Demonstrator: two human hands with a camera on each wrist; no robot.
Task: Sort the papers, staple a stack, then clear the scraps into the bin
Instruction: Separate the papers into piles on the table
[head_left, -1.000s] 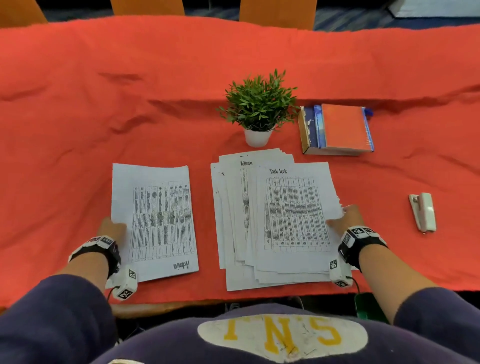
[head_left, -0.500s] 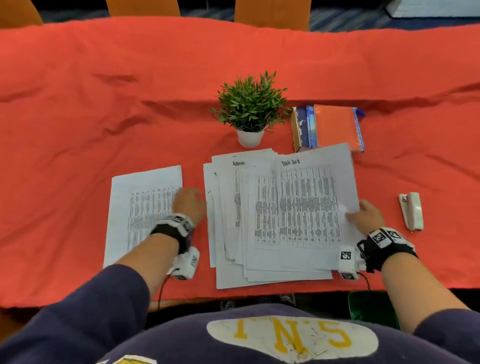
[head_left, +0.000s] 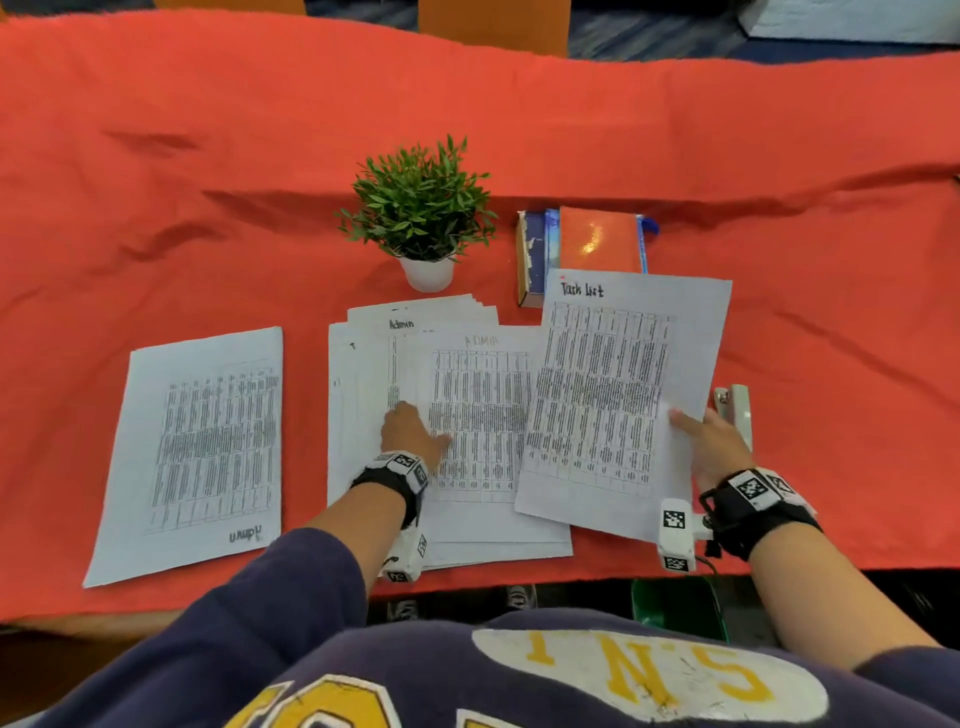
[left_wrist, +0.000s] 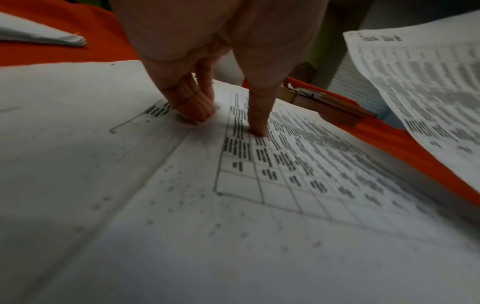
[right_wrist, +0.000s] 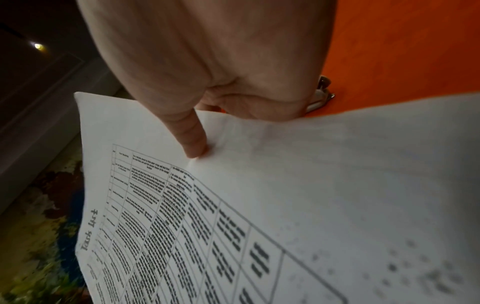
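A single "Admin" sheet (head_left: 197, 447) lies at the left on the red tablecloth. In the middle sits a fanned stack of printed papers (head_left: 483, 415) with an "Admin" page on top. My left hand (head_left: 410, 428) presses its fingertips (left_wrist: 194, 111) and thumb on that top page (left_wrist: 285, 164). My right hand (head_left: 693, 428) pinches the right edge of the "Task List" sheet (head_left: 613, 395), thumb (right_wrist: 194, 144) on top and fingers hidden beneath. The sheet (right_wrist: 285, 205) is lifted and tilted to the right of the stack. A white stapler (head_left: 735, 410) lies just behind my right hand.
A small potted plant (head_left: 421, 213) and a pile of books (head_left: 587, 244) stand behind the papers. Part of a green bin (head_left: 675, 608) shows under the table's near edge. Wide bare cloth (head_left: 156, 156) stretches to the left and far side.
My right hand has carried the Task List sheet off the stack to the right, uncovering an Admin page. My left hand left the left sheet and now presses on the middle stack.
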